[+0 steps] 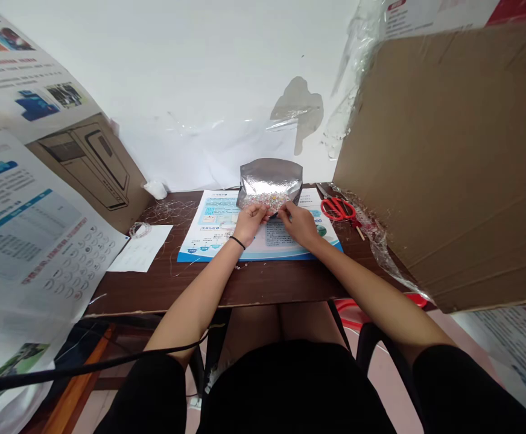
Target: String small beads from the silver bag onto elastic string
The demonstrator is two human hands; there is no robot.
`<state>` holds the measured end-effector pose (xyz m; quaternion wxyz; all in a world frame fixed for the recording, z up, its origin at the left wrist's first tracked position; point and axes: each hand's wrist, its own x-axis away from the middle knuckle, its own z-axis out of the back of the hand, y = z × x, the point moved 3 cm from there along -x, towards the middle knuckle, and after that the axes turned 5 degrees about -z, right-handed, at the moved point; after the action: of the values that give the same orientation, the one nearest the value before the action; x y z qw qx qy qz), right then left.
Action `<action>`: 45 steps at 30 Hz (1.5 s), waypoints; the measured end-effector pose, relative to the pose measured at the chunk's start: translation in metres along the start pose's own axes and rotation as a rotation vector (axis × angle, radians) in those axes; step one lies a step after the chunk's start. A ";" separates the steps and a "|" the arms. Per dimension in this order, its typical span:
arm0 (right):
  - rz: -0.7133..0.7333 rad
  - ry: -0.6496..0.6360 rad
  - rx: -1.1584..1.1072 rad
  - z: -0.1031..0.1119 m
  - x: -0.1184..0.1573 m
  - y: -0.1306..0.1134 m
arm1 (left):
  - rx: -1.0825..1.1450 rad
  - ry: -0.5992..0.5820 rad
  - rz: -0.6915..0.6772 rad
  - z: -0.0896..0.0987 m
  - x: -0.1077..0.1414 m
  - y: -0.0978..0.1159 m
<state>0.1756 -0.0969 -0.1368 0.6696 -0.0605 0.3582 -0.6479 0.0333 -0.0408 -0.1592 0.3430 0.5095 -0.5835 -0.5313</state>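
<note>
A silver foil pouch (271,172) lies open in front of me on the printed sheet (209,253), with many small, light-coloured beads (263,199) spread in it. My left hand (250,223) is at the front edge of the beads, its thumb and fingertips pinched together. Close on its right, my right hand (300,223) is also closed in a pinch, its fingertips by the pouch's lower edge. What either pinch holds is too small to make out. A few loose beads (240,266) lie near the sheet's front edge.
Red-handled scissors (338,209) lie right of the sheet, beside crumpled clear plastic (383,256). To the left are a white paper (143,253), a beaded loop (139,229) and tangled clear thread (172,211). Cardboard (448,163) walls the right side; a printed box (93,163) stands left.
</note>
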 end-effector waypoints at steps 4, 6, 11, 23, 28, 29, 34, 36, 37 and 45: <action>0.024 0.039 -0.083 0.002 0.000 0.000 | 0.152 -0.077 0.101 0.001 -0.001 -0.005; 0.031 0.040 -0.094 0.001 0.000 -0.001 | 0.190 -0.091 0.127 0.002 0.000 -0.005; 0.030 0.036 -0.131 -0.002 0.002 -0.002 | 0.198 -0.095 0.176 0.002 0.001 -0.005; 0.048 -0.002 -0.133 -0.002 0.004 -0.006 | 0.210 -0.133 0.201 0.005 -0.003 -0.012; 0.069 0.047 -0.173 0.000 0.004 -0.008 | 0.198 -0.162 0.175 0.005 -0.003 -0.011; 0.075 0.065 -0.186 0.001 0.004 -0.008 | 0.197 -0.167 0.170 0.005 -0.003 -0.010; 0.105 0.091 -0.202 0.001 0.004 -0.007 | 0.192 -0.181 0.160 0.004 -0.002 -0.010; 0.130 0.088 -0.190 -0.001 0.004 -0.007 | 0.189 -0.193 0.156 0.004 -0.002 -0.010; 0.140 0.089 -0.188 -0.002 0.004 -0.007 | 0.188 -0.198 0.155 0.004 -0.002 -0.011; 0.119 0.084 -0.186 -0.002 0.004 -0.006 | 0.180 -0.208 0.160 0.002 -0.002 -0.009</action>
<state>0.1695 -0.1004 -0.1368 0.6827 -0.0737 0.4477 -0.5728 0.0337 -0.0374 -0.1682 0.2746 0.4323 -0.7000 -0.4977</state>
